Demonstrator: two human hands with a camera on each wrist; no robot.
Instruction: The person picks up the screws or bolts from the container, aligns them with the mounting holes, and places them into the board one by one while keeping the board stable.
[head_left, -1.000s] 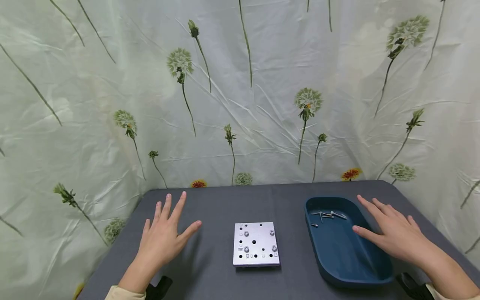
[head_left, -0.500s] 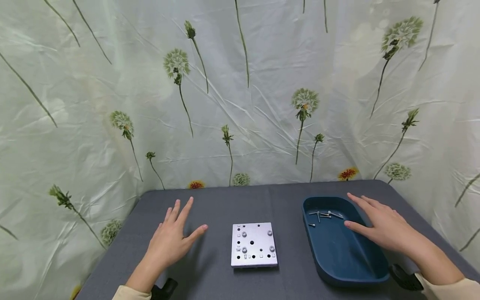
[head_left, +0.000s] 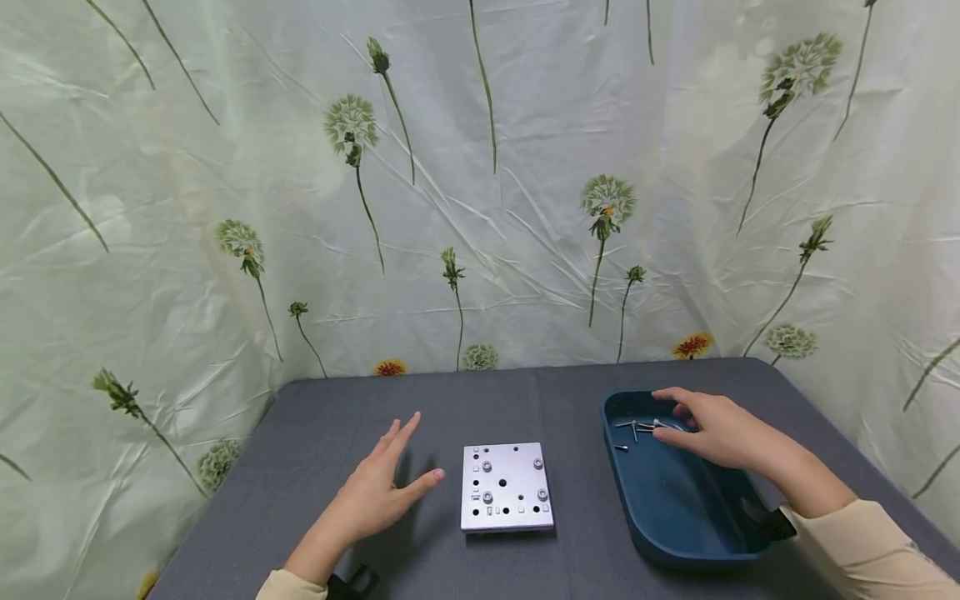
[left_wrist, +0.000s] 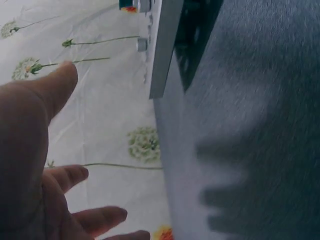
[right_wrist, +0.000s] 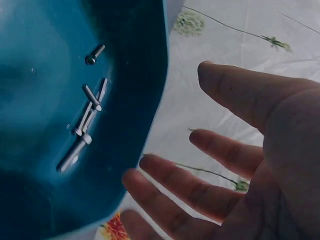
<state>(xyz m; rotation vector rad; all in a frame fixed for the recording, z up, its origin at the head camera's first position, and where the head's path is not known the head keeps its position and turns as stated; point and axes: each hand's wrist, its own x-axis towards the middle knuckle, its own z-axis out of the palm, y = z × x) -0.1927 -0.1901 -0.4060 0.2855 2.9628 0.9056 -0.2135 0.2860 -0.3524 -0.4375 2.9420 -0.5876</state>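
Note:
A square silver metal plate (head_left: 507,492) with drilled holes and several socket-head screws standing in it lies on the grey table. My left hand (head_left: 375,492) hovers just left of the plate, fingers spread and thumb toward it, holding nothing. Over the far end of a blue tray (head_left: 675,508) is my right hand (head_left: 723,429), its fingers slightly bent and nothing between them. Loose screws (right_wrist: 82,125) of differing lengths lie in that tray; in the head view the right hand's thumb overlaps some of them.
A dark grey cloth covers the table (head_left: 405,400). Behind it hangs a pale curtain (head_left: 525,208) printed with dandelions. The tray's raised wall (head_left: 626,508) stands to the right of the plate.
My right hand has moved left over the tray's screws, its fingers bending more. My left hand has shifted right and nearer the plate. The plate and tray stay put.

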